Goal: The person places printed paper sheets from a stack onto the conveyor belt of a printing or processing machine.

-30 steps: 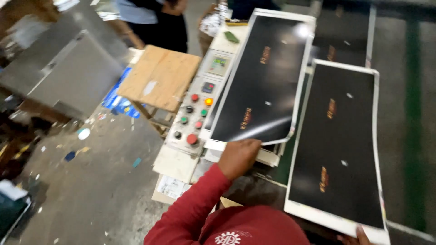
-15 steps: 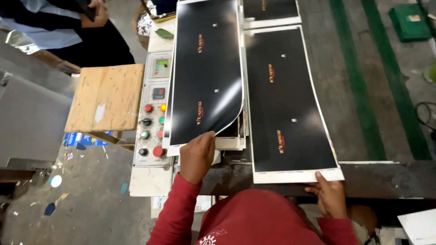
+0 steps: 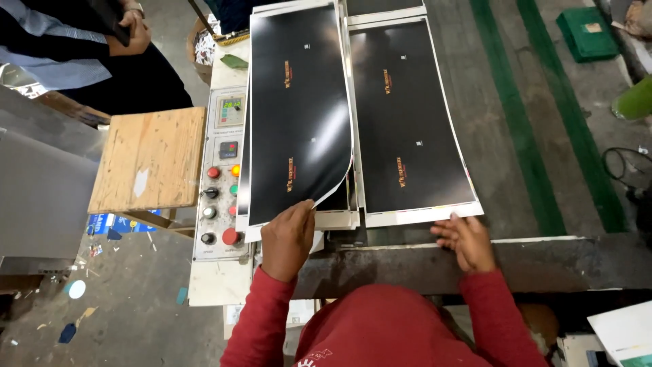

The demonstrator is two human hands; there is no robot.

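My left hand [image 3: 288, 236] pinches the near edge of a glossy black printed sheet [image 3: 299, 115] and holds it curled up above a stack of like sheets. My right hand [image 3: 467, 241] rests with fingers spread on the near white edge of a second black printed sheet [image 3: 407, 122], which lies flat on the machine bed to the right. Both sheets carry small orange marks and white borders. My red sleeves and red top fill the bottom of the view.
A white control panel [image 3: 221, 204] with red, green and black buttons sits left of the sheets. A wooden stool top [image 3: 149, 160] stands further left. Another person [image 3: 81, 54] stands at top left. A green box [image 3: 587, 30] lies on the green-striped floor at top right.
The view has swung to look more squarely over the machine. My left hand keeps lifting the left sheet, and my right hand has come onto the near edge of the right sheet.
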